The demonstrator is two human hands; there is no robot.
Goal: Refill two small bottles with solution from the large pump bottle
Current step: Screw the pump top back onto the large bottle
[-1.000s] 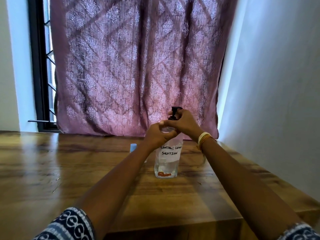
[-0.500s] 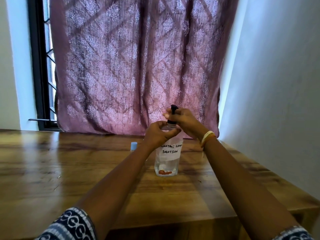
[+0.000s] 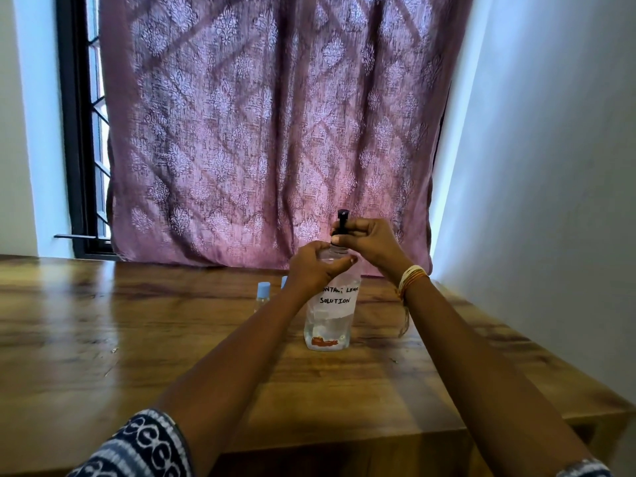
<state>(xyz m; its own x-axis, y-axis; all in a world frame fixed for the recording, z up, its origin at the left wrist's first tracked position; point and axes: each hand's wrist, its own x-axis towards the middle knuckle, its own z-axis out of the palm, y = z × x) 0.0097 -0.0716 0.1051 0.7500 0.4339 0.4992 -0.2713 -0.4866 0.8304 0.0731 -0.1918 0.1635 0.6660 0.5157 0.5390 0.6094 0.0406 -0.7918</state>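
The large clear pump bottle (image 3: 327, 325), with a white handwritten label, stands upright on the wooden table (image 3: 103, 339). My left hand (image 3: 315, 270) wraps around its shoulder. My right hand (image 3: 370, 244) grips the collar of the black pump head (image 3: 342, 218), whose top pokes out above my fingers. Two small clear bottles with light blue caps stand behind to the left: one (image 3: 263, 297) is in full view, while the other (image 3: 284, 282) is mostly hidden behind my left wrist.
A purple patterned curtain (image 3: 275, 132) hangs just behind the table's far edge. A white wall (image 3: 550, 166) runs along the right side. A barred window (image 3: 89, 132) is at the left. The table's front edge lies near my elbows.
The pump head has turned in my right hand's grip, its spout now pointing away. The view has shifted, bringing a second small bottle into sight. Both hands stay on the pump bottle.
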